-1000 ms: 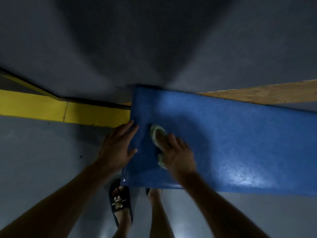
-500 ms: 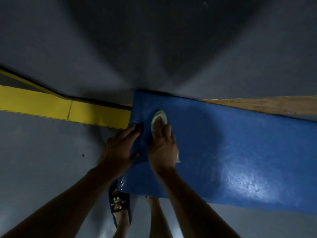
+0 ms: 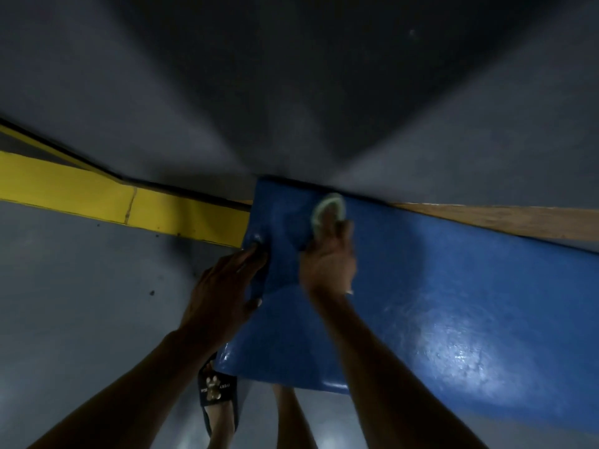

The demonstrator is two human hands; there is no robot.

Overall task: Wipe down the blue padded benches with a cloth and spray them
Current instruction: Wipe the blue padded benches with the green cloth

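right hand (image 3: pixel 327 264) pressing cloth (image 3: pixel 328 207) — blue bench (image 3: pixel 453 286)

Blue padded bench (image 3: pixel 453 286) — pale cloth (image 3: pixel 327 205) on it, both hands pressing

I see my right hand (image 3: pixel 329 265) reaching forward, its fingers straight and pressing downward. My left hand (image 3: pixel 223 286) lies flat just beside it, fingers extended.

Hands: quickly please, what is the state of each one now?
Left hand: open, fingers pressing the bench at its end.
Right hand: open, flat fingers pressing the cloth onto the bench.
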